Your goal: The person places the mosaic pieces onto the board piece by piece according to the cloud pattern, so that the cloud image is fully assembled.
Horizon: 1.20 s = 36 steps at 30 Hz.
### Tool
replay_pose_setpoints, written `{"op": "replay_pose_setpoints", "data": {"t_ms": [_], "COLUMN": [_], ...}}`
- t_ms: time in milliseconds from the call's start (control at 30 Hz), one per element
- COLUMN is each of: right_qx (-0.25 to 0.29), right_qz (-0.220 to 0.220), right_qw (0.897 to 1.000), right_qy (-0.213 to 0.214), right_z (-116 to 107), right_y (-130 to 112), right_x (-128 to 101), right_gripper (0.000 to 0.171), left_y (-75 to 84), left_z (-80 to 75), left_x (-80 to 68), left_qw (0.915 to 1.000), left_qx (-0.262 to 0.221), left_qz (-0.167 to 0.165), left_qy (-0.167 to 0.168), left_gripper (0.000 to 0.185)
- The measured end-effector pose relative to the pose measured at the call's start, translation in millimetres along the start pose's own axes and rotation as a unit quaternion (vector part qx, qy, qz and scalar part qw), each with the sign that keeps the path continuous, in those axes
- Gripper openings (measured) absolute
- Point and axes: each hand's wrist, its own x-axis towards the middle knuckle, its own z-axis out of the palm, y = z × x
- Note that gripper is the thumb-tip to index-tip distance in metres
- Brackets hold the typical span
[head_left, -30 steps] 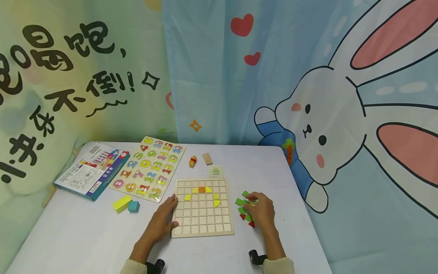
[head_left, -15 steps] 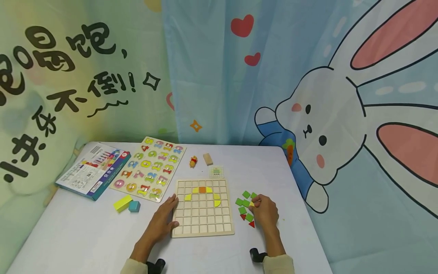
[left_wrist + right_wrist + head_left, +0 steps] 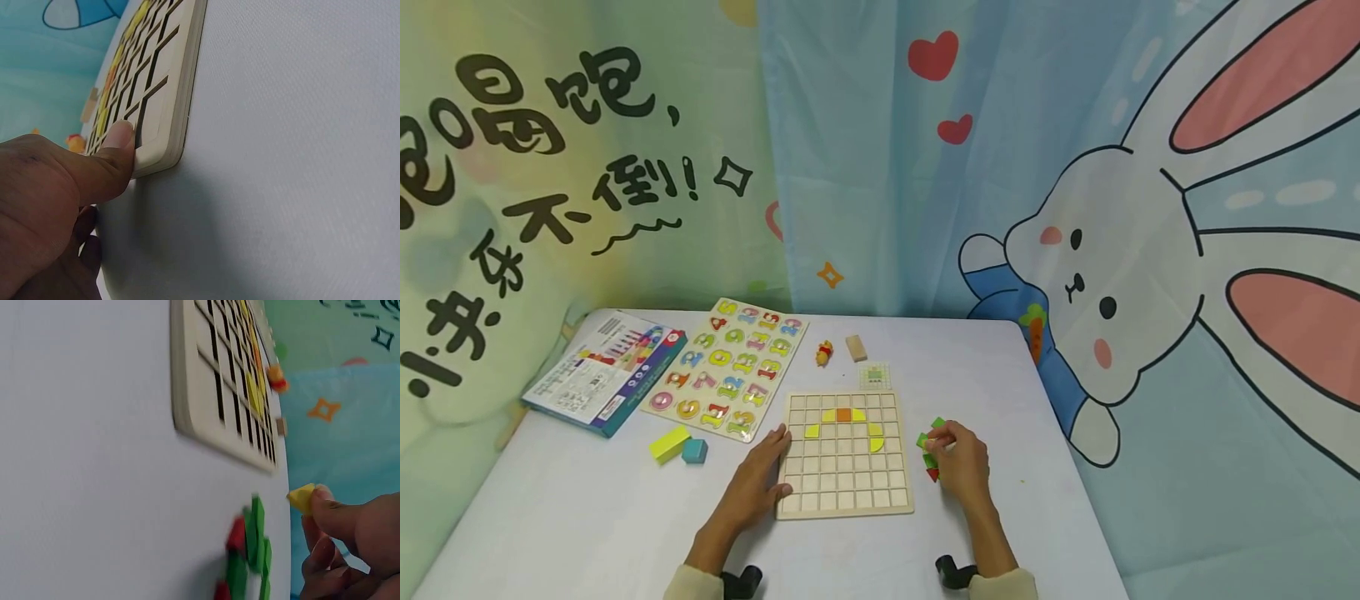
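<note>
A square wooden grid board (image 3: 844, 481) lies on the table, with several yellow tiles (image 3: 812, 432) and one orange tile (image 3: 844, 415) in its upper cells. My left hand (image 3: 752, 475) rests along the board's left edge; in the left wrist view the thumb (image 3: 115, 147) touches the near corner. Right of the board, my right hand (image 3: 964, 467) is raised over a loose group of green tiles (image 3: 257, 534) and red triangular tiles (image 3: 236, 534). Between thumb and fingers it pinches a small yellow tile (image 3: 302, 498). The hand hides part of the group in the head view.
Behind the board lie a small pattern card (image 3: 874, 377), a wooden block (image 3: 855, 348) and a little bear figure (image 3: 824, 353). To the left are a number puzzle board (image 3: 724, 371), a boxed set (image 3: 602, 371), a yellow block (image 3: 670, 445) and a blue block (image 3: 695, 452).
My right hand has picked the yellow tile out of the group and shifted left toward the board, over the green tiles. The left hand stays in place.
</note>
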Motion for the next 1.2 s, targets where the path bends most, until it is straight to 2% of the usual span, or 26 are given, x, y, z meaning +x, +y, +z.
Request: {"op": "replay_pose_setpoints", "data": {"t_ms": [167, 300, 433, 767, 1200], "right_qx": [0.074, 0.095, 0.072, -0.003, -0.048], "right_qz": [-0.02, -0.077, -0.109, -0.128, -0.115], "right_qw": [0.996, 0.989, 0.987, 0.987, 0.988], "right_qy": [-0.04, -0.077, -0.094, -0.095, -0.087], "right_z": [31.4, 55.7, 75.4, 116.0, 136.6], "right_y": [-22.1, -38.7, -54.0, -83.6, -101.6], "right_x": [-12.9, -23.6, -29.5, -20.6, -9.2], "right_gripper": [0.017, 0.025, 0.016, 0.009, 0.016], "left_y": [-0.2, -0.7, -0.4, -2.0, -3.1], "left_z": [0.4, 1.0, 0.7, -0.4, 0.2], "left_x": [0.3, 0.2, 0.1, 1.8, 1.8], "left_qw": [1.0, 1.0, 1.0, 0.9999, 0.9999], "left_qx": [-0.004, -0.007, -0.005, -0.007, -0.011], "left_qz": [-0.002, -0.005, -0.005, -0.005, 0.0], "left_qy": [-0.002, -0.004, -0.006, -0.006, -0.002], "left_gripper": [0.083, 0.083, 0.083, 0.082, 0.082]}}
